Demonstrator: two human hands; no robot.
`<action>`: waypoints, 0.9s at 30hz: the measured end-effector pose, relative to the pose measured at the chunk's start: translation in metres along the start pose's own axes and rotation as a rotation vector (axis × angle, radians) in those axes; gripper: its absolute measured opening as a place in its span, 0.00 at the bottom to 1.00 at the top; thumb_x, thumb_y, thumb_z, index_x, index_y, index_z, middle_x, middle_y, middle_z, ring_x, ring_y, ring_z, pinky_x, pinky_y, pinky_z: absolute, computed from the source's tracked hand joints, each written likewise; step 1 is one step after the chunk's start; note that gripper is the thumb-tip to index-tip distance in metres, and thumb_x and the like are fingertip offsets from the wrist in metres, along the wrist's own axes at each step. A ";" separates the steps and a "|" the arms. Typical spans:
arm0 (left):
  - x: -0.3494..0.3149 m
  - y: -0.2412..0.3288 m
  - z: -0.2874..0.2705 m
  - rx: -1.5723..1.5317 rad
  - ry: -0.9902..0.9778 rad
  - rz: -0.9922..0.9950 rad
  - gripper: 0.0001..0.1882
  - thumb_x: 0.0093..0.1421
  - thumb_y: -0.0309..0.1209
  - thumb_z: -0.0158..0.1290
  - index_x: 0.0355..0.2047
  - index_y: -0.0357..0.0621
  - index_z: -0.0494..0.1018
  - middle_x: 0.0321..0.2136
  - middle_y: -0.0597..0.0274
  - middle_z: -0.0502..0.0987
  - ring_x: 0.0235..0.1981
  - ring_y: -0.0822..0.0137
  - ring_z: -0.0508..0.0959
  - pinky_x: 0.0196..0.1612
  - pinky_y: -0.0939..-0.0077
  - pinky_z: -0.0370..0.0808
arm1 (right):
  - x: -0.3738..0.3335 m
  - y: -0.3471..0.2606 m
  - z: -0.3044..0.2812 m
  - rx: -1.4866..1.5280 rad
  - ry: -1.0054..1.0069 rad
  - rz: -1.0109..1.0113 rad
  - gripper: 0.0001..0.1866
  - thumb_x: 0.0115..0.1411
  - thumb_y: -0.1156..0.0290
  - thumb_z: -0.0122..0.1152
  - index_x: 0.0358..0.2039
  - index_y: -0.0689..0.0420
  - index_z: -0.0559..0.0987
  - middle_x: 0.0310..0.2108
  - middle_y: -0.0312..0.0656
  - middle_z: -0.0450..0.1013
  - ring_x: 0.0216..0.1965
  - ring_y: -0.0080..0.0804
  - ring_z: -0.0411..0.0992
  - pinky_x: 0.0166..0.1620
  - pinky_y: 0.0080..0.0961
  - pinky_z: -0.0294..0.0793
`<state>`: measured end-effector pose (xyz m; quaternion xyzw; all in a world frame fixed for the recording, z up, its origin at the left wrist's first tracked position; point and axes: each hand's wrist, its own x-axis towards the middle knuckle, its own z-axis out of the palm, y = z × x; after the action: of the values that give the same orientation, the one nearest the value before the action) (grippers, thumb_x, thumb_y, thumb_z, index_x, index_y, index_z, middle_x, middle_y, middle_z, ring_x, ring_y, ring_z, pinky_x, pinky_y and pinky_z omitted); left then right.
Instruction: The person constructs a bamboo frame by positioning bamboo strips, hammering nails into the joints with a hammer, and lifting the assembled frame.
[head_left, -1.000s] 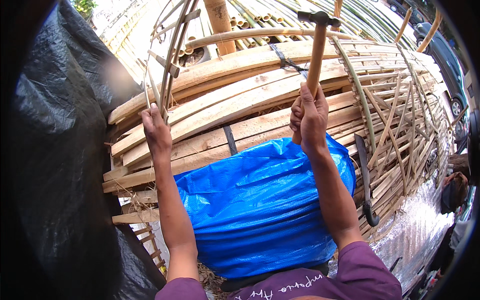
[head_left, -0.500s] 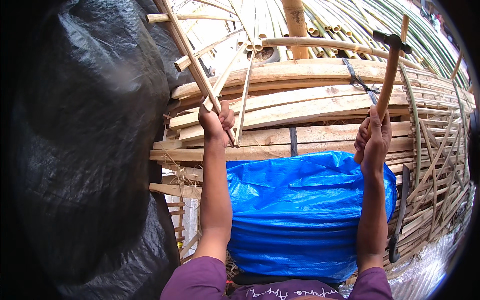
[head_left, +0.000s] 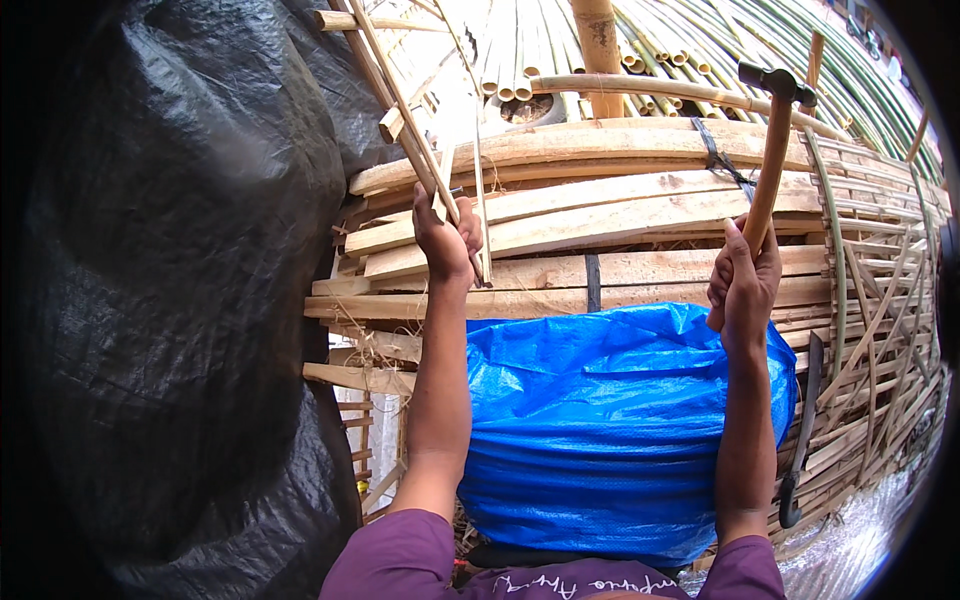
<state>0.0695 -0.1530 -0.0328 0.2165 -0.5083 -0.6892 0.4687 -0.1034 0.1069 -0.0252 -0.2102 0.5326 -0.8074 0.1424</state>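
My left hand [head_left: 447, 240] is closed around the lower end of a frame of split bamboo slats [head_left: 394, 106]. The frame slants away to the upper left, with short crosspieces jutting from it. Another thin slat [head_left: 480, 190] runs down beside my fingers. To the right, my right hand [head_left: 745, 285] grips a hammer [head_left: 772, 165] by its wooden handle. Its dark metal head points up and stands apart from the bamboo frame. A blue tarp [head_left: 600, 430] spreads between my forearms.
Sawn timber beams [head_left: 600, 210] are stacked ahead, bound with black straps. Long bamboo poles [head_left: 660, 50] lie beyond, near an upright bamboo post [head_left: 597, 55]. A black plastic sheet [head_left: 200, 300] hangs at left. Bamboo latticework [head_left: 880, 330] and a long-bladed knife [head_left: 806, 410] are at right.
My left hand has moved a little right and up, shifting the bamboo frame with it. The hammer has moved slightly left, still held upright in my right hand.
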 end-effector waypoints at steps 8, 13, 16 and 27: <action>0.001 -0.006 0.000 0.038 -0.040 0.092 0.24 0.70 0.57 0.29 0.30 0.52 0.58 0.07 0.70 0.52 0.05 0.76 0.51 0.08 0.78 0.45 | -0.001 -0.001 -0.001 0.007 -0.015 0.006 0.05 0.68 0.70 0.53 0.37 0.53 0.66 0.14 0.24 0.55 0.11 0.08 0.50 0.11 0.11 0.48; 0.000 -0.006 0.002 0.022 -0.009 0.053 0.27 0.69 0.55 0.29 0.21 0.50 0.57 0.07 0.71 0.51 0.05 0.76 0.49 0.09 0.79 0.45 | -0.001 0.000 -0.002 0.014 -0.050 0.019 0.05 0.68 0.70 0.53 0.37 0.53 0.66 0.14 0.24 0.55 0.10 0.08 0.50 0.11 0.11 0.48; 0.001 -0.008 -0.004 -0.039 -0.074 0.000 0.30 0.68 0.54 0.29 0.12 0.52 0.53 0.08 0.73 0.49 0.06 0.76 0.48 0.10 0.79 0.45 | -0.002 0.001 -0.001 0.000 -0.058 -0.001 0.05 0.68 0.70 0.53 0.37 0.53 0.66 0.14 0.24 0.55 0.10 0.08 0.50 0.11 0.11 0.48; 0.000 -0.005 -0.005 -0.251 -0.132 -0.068 0.29 0.67 0.54 0.30 0.11 0.55 0.51 0.09 0.75 0.45 0.08 0.77 0.46 0.12 0.80 0.43 | -0.003 0.001 -0.002 -0.019 -0.081 0.002 0.06 0.69 0.68 0.53 0.38 0.53 0.67 0.14 0.24 0.56 0.11 0.07 0.51 0.12 0.10 0.49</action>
<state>0.0714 -0.1555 -0.0394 0.1274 -0.4404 -0.7755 0.4340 -0.1020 0.1096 -0.0274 -0.2435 0.5343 -0.7930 0.1626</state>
